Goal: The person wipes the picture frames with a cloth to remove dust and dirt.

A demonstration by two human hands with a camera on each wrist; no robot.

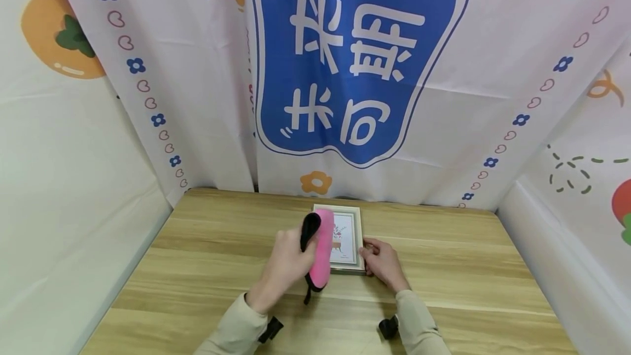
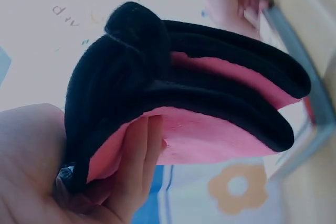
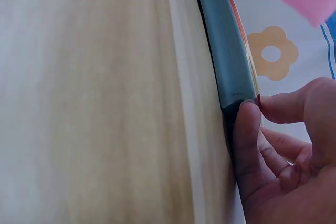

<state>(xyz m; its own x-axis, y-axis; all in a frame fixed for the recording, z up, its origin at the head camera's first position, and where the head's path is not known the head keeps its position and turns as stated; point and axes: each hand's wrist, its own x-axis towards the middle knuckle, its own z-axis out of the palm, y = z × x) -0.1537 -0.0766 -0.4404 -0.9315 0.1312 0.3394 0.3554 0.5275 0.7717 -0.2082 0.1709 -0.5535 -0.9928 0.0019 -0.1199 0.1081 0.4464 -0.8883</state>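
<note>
A folded pink cloth (image 1: 323,251) with black edging and a black loop is held in my left hand (image 1: 287,256), above the left part of a picture frame (image 1: 358,234). In the left wrist view the fingers press against the pink side of the cloth (image 2: 215,137), its layers bent over. The frame lies on the table, its pale border around a flower picture partly hidden by the cloth. My right hand (image 1: 384,263) grips the frame's right edge near the lower corner. Thumb and finger pinch the bluish-grey side of the frame (image 3: 227,45) in the right wrist view.
A wood-grain table (image 1: 197,267) spans the width below. Behind it hangs a white printed curtain (image 1: 473,59) with a blue panel (image 1: 276,32), and white printed cloth walls (image 1: 64,141) stand at the sides. Dark wrist devices (image 1: 388,327) sit at both wrists.
</note>
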